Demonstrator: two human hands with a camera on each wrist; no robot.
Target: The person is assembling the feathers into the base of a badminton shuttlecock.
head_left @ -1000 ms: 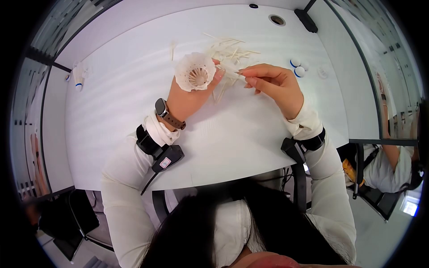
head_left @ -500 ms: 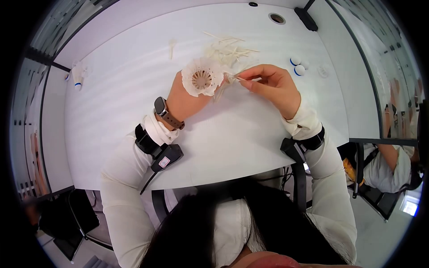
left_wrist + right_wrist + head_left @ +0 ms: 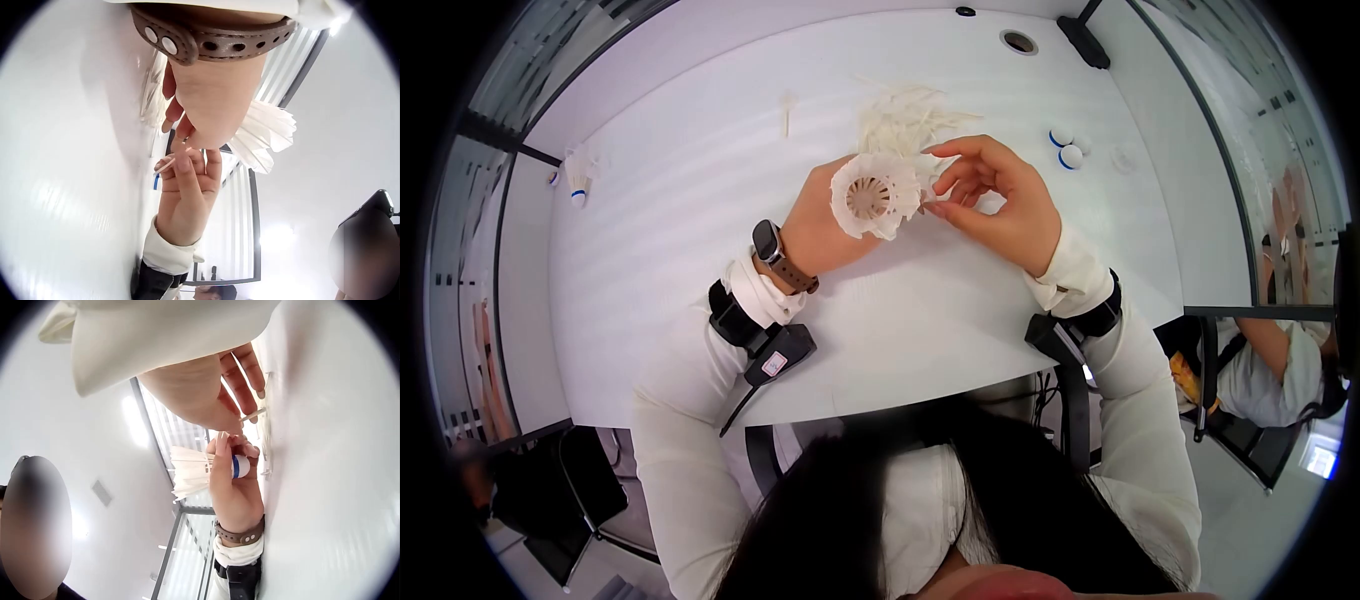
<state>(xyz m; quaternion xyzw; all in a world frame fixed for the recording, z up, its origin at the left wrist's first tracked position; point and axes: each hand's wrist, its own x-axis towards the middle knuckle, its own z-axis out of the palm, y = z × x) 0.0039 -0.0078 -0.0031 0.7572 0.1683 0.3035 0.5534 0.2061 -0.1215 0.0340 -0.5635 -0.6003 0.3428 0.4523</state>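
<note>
My left hand (image 3: 820, 222) holds a white shuttlecock (image 3: 868, 196), its feathered skirt facing up toward the head camera. In the right wrist view the left fingers curl round the shuttlecock (image 3: 192, 469) just by its blue-banded cork. Close beside it, my right hand (image 3: 1008, 212) has thumb and a finger pinched together, the other fingers bent loosely. A thin pale shaft (image 3: 253, 415) sticks out from that pinch; the shaft (image 3: 165, 165) also shows in the left wrist view. Whether it touches the shuttlecock cannot be told.
A pile of loose pale feather pieces (image 3: 908, 115) lies just beyond the hands. Blue-banded white corks (image 3: 1070, 157) are at the right, another shuttlecock (image 3: 578, 185) at the far left. One single piece (image 3: 787, 115) lies left of the pile. Partitions flank the white table (image 3: 650, 250).
My left hand and the shuttlecock have moved right and slightly toward the body. The right hand has come a little left and nearer the body, its fingers spread wider above the thumb.
</note>
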